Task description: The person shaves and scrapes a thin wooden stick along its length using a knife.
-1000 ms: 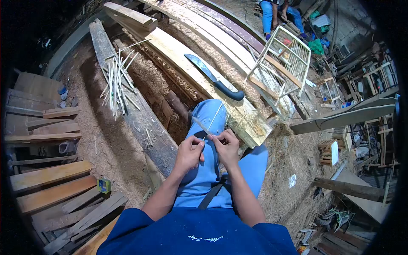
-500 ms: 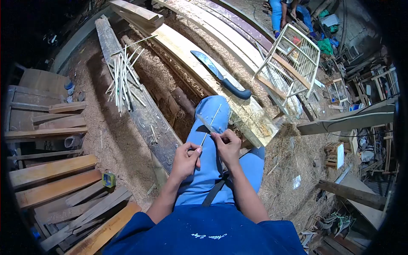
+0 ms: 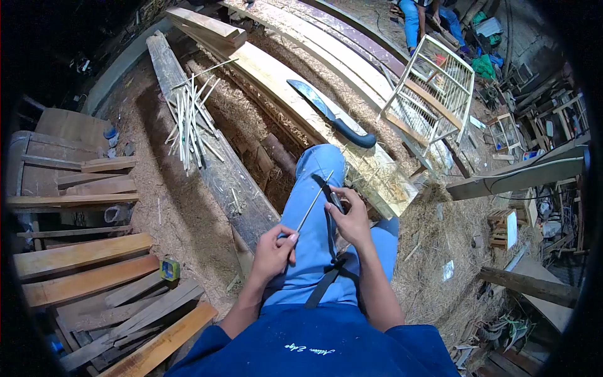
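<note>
My left hand (image 3: 275, 252) is closed on the lower end of a thin stick (image 3: 311, 208), which slants up and away over my jeans-covered thigh. In my right hand (image 3: 352, 218) is a small dark knife (image 3: 336, 200); its handle sits in the curled fingers and its dark blade lies close to the stick's far end. I cannot tell whether blade and stick touch. Beyond my knee, a large knife with a black handle (image 3: 353, 134) rests on a pale timber beam (image 3: 270, 72). A pile of thin sticks (image 3: 186, 122) lies across the weathered plank (image 3: 235, 179) at left.
A slatted wooden cage (image 3: 433, 94) stands right of the beam. Cut boards (image 3: 81, 254) and a yellow tape measure (image 3: 169, 269) are at lower left. Shavings cover the ground (image 3: 433, 245). Another person (image 3: 433, 22) sits at the top right.
My right hand has moved away from my left, up and to the right along the stick. The knife has turned, so its dark handle now shows. The view has shifted slightly.
</note>
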Demonstrator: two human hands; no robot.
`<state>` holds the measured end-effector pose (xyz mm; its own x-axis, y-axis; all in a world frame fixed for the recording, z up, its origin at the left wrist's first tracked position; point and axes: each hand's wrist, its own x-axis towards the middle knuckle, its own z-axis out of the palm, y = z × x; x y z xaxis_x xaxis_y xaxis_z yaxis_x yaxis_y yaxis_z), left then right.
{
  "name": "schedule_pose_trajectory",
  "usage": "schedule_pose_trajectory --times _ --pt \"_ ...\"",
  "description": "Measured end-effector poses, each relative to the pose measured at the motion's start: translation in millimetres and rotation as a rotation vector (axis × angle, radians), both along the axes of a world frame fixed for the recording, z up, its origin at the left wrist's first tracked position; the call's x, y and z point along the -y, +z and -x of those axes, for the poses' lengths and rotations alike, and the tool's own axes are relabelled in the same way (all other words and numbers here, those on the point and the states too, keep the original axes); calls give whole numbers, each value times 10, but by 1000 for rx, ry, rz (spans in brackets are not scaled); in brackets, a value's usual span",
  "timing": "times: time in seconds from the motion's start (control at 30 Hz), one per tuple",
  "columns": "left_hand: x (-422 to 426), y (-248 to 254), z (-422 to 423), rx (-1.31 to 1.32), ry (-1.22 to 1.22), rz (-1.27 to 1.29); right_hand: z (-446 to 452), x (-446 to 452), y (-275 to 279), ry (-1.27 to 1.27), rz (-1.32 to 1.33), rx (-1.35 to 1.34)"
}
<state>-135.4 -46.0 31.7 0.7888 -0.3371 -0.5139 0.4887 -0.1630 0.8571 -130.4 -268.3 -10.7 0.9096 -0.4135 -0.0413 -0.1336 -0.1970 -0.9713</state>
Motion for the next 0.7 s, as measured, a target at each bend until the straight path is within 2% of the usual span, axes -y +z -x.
schedule_pose_trajectory --times 0.1,0.13,0.17,0.23,0.3,0.37,0.43,0.5,0.57,0.7 --pt "238 -13 -231 48 -14 -59 74 103 -1 171 -104 -41" --pt "302 -65 -313 73 -22 -68 98 94 -24 159 -211 -81" --pt "355 -100 -382 79 -28 -63 119 115 -45 154 -206 -75" --pt "490 -90 -508 75 -48 -71 176 159 -60 163 99 -115" --pt "549 -131 -548 80 -77 -95 204 85 -157 115 126 -65" --pt "619 -59 -547 127 -28 -110 203 17 -286 46 309 222" --pt "608 -91 -572 97 -33 -65 244 -14 -108 73 303 196" --pt "600 -111 -575 72 -43 3 287 -34 -4 172 360 -14" --pt "591 -105 -557 71 -28 -21 273 -59 -34 153 364 43" --pt "513 -173 -468 101 -35 3 275 -91 -57 135 402 -33"
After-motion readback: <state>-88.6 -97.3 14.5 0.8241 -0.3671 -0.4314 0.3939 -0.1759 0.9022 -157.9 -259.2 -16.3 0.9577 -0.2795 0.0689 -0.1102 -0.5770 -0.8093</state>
